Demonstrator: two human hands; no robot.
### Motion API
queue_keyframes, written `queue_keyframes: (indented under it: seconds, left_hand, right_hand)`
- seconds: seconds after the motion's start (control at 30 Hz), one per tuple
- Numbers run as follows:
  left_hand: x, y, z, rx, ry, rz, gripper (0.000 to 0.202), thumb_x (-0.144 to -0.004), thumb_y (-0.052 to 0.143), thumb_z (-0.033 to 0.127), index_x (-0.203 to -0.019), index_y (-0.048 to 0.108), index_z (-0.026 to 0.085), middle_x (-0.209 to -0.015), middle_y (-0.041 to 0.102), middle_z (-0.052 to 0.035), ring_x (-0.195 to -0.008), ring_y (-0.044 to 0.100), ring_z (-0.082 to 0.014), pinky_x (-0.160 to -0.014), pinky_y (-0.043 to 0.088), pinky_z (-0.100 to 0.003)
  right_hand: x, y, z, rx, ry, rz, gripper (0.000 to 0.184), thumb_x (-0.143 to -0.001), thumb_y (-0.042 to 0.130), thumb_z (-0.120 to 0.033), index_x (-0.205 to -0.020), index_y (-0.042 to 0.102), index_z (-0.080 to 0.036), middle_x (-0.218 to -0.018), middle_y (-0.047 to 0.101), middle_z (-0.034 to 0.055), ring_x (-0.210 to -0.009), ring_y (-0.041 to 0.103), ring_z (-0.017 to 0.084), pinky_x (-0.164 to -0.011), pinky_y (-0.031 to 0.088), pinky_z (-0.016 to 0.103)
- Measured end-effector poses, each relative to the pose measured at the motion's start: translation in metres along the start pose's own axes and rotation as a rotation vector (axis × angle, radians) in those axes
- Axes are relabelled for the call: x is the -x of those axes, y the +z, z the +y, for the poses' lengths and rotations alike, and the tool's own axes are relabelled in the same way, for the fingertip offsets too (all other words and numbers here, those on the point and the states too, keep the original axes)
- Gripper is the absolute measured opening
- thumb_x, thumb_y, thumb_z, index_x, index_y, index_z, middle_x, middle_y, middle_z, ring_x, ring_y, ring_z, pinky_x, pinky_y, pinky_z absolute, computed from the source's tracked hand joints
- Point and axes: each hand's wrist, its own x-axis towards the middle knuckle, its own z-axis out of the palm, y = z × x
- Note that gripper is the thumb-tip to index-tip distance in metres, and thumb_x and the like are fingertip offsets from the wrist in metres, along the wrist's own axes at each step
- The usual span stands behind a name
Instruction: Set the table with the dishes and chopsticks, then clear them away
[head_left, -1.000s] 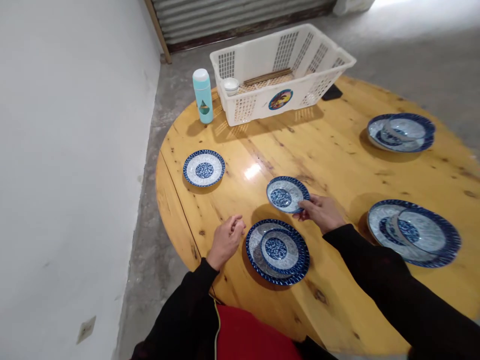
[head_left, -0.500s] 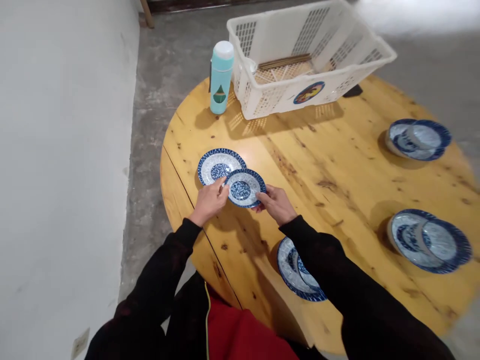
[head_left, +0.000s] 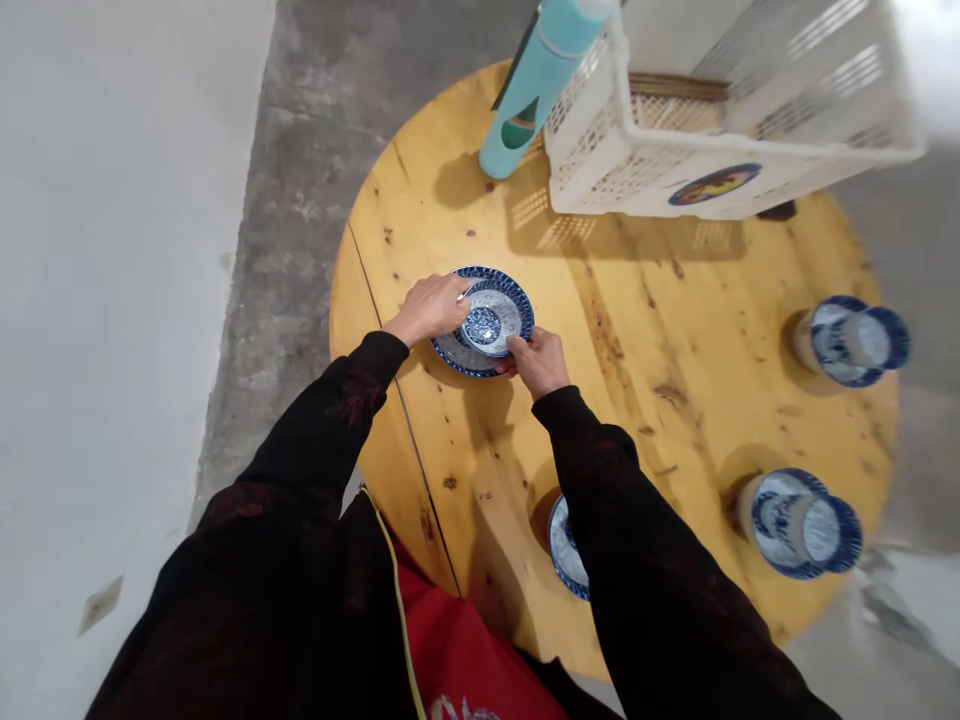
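Observation:
A small blue-and-white dish (head_left: pixel 493 318) sits on top of a larger blue-and-white plate (head_left: pixel 455 352) near the left edge of the round wooden table (head_left: pixel 660 340). My left hand (head_left: pixel 433 306) grips the dish's left rim with curled fingers. On the near right rim of the same dish, my right hand (head_left: pixel 538 361) pinches it. Both sleeves are black.
A white plastic basket (head_left: pixel 735 120) and a teal bottle (head_left: pixel 536 85) stand at the table's far side. More blue plate-and-dish sets lie at the right (head_left: pixel 851 340), the near right (head_left: pixel 799 522) and partly under my right arm (head_left: pixel 564 548). A white wall is left.
Both hands have carried the small dish left from the near stack and set it over the larger plate. The view has tilted down and closer.

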Motion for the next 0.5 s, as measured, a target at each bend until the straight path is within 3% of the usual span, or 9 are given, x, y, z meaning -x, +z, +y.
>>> queue_keyframes:
  seconds: [0.33,0.5]
  left_hand:
    - [-0.003,-0.003,-0.002,0.021,-0.002,0.02,0.03,-0.084,0.049,0.017,-0.101,0.074,0.018,-0.102,0.074,-0.0116,-0.096,0.064,-0.025,-0.081,0.044,-0.035]
    - [-0.005,-0.003,-0.004,0.083,0.001,0.03,0.028,-0.086,0.048,0.019,-0.093,0.075,0.017,-0.096,0.073,-0.011,-0.094,0.064,-0.0246,-0.082,0.043,-0.036]
  right_hand:
    - [0.007,-0.004,-0.009,-0.015,0.023,-0.022,0.014,-0.076,0.06,-0.028,-0.073,0.048,-0.022,-0.05,0.063,0.0004,-0.038,0.058,0.017,-0.032,0.04,0.024]
    - [0.009,-0.011,-0.009,-0.004,-0.023,0.059,0.016,-0.074,0.061,-0.03,-0.083,0.055,-0.019,-0.049,0.059,-0.0036,-0.041,0.061,0.018,-0.034,0.044,0.023]
